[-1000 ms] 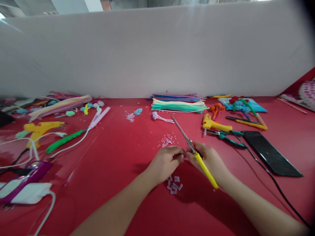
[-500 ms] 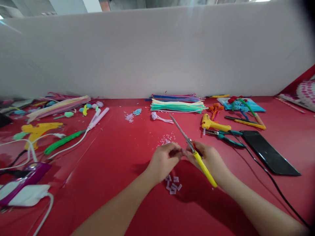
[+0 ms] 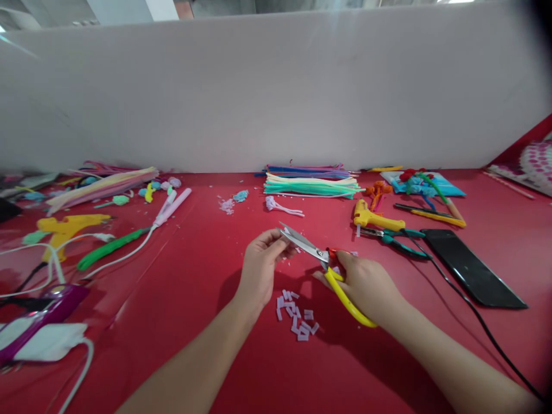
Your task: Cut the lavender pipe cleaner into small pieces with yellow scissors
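While more than a dozen short lilac pieces (image 3: 296,312) lie loose on the red table (image 3: 181,322) at seven o'clock from the pivot of the scissors (image 3: 319,254), with twelve towards the pale wall (image 3: 267,92), a further lilac piece (image 3: 286,230) appears to be at the blade tips, so I judge the cutting to be partly done. Those loose pieces look finished with; whether the one at the blades is cut through, or how many remain, I cannot tell. At twelve, a bundle of long fuzzy stems (image 3: 313,185) lies uncut, and between ten and eleven rests a lilac tuft with two trailing stems (image 3: 282,207). The left hand (image 3: 260,264), at nine, is raised with its forearm coming in from eight; thumb and fingers are pinched together, seemingly on that lilac piece, though the blades partly cover it. The right hand (image 3: 366,283), at four, has its forearm coming in along the same line, and its fingers are curled around the scissors' handles, whose yellow loop angles down towards half past four. The blades point to ten, slightly parted, just beside the left fingertips.
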A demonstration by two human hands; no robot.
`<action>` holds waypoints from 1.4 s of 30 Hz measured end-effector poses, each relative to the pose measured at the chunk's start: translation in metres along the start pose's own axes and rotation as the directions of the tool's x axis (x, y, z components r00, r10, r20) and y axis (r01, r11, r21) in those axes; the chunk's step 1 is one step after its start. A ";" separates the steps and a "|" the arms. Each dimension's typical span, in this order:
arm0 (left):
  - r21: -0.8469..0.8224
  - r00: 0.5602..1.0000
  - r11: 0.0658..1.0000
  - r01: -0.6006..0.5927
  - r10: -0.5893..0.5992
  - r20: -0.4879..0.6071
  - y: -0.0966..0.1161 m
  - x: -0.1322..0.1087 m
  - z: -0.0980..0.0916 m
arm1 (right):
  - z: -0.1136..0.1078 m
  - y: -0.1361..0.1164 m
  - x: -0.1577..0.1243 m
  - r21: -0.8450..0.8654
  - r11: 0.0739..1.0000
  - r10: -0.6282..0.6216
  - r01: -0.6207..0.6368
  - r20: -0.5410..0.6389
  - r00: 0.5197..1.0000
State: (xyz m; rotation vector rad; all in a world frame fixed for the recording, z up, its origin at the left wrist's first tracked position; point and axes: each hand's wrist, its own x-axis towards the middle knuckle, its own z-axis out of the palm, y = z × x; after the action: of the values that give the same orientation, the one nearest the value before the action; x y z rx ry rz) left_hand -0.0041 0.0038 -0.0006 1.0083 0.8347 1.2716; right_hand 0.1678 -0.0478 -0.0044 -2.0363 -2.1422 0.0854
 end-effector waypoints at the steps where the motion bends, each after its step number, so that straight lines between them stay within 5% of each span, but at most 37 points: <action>1: -0.002 1.000 1.000 0.002 -0.002 0.001 0.000 0.000 0.000 | 0.000 0.000 0.000 -0.001 1.000 -0.004 0.004 -0.001 1.000; 36: 0.022 1.000 0.999 0.023 -0.022 -0.019 0.008 -0.002 0.003 | 0.003 0.004 0.000 -0.068 0.997 -0.025 0.026 0.016 1.000; 42: -0.001 1.000 1.000 0.021 -0.021 -0.019 0.009 -0.003 0.004 | 0.000 0.003 0.001 -0.065 0.997 0.051 -0.052 -0.014 0.999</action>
State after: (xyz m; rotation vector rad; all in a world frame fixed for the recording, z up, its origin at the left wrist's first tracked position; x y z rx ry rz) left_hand -0.0038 0.0002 0.0096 0.9853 0.8570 1.2653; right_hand 0.1708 -0.0469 -0.0048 -2.1228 -2.1117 0.0100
